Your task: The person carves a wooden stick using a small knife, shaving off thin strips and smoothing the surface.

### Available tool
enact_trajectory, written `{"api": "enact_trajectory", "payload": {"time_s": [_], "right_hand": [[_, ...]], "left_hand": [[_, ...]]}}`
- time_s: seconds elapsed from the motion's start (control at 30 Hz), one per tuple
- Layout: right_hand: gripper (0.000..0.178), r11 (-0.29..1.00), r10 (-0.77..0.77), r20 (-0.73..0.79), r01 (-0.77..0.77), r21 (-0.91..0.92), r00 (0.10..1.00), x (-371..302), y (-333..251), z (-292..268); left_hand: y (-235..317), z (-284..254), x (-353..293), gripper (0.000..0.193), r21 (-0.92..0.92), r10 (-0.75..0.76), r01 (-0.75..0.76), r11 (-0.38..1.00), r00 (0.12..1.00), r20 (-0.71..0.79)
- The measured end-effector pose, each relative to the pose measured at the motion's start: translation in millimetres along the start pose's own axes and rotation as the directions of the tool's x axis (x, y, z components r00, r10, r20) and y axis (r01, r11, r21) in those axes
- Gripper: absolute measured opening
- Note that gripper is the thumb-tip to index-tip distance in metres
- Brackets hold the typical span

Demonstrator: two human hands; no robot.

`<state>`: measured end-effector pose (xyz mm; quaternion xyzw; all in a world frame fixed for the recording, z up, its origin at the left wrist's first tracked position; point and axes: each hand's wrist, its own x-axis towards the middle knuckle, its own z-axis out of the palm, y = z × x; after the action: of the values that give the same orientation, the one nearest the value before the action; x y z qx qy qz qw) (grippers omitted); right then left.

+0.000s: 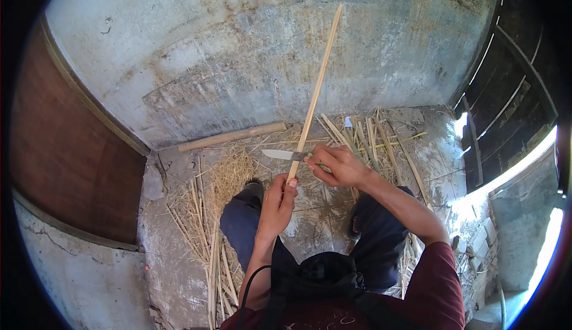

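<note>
A long, pale bamboo strip [319,89] slants up and away from me, its far end before the wall. My left hand [278,203] is closed round its near end, thumb lying along the strip. In my right hand [336,164] is a knife [279,154] with a green-tinged handle, mostly covered by the fingers. The blade points left and crosses the strip just above my left hand. Whether its edge is cutting into the strip cannot be made out.
Thin shavings [229,178] lie heaped by my left foot. Several split strips [213,258] lie on the left, with more sticks [387,142] at the back right. A bamboo pole [232,137] rests along the wall's foot. A brown door panel [77,145] stands at left, dark boards [506,85] at right.
</note>
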<state>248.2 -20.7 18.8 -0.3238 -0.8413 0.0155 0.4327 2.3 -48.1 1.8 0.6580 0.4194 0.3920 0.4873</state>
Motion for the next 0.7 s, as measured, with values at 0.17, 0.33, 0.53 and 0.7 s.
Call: {"api": "enact_trajectory", "payload": {"time_s": [0.17, 0.33, 0.53, 0.7], "right_hand": [[0.02, 0.999, -0.031, -0.001, 0.031, 0.006, 1.0, 4.0, -6.0, -2.6], [0.019, 0.995, 0.037, 0.015, -0.038, 0.093, 0.999, -1.4, -3.1, 3.9], [0.019, 0.974, 0.137, 0.052, -0.144, 0.173, 0.989, -1.0, -2.7, 4.7], [0.019, 0.979, 0.107, 0.045, -0.113, 0.169, 0.993, -2.3, -2.8, 2.7]], "left_hand": [[2.0, 0.1, 1.4, 0.04, -0.043, -0.013, 0.015, 0.999, 0.999, 0.034], [3.9, 1.7, 2.1, 0.041, -0.067, -0.012, 0.015, 0.998, 0.999, 0.049], [-2.2, 0.4, 4.3, 0.038, -0.077, 0.008, -0.003, 0.997, 0.998, 0.064], [-0.9, -5.6, 6.4, 0.034, -0.178, -0.083, 0.107, 0.978, 0.987, 0.138]]}}
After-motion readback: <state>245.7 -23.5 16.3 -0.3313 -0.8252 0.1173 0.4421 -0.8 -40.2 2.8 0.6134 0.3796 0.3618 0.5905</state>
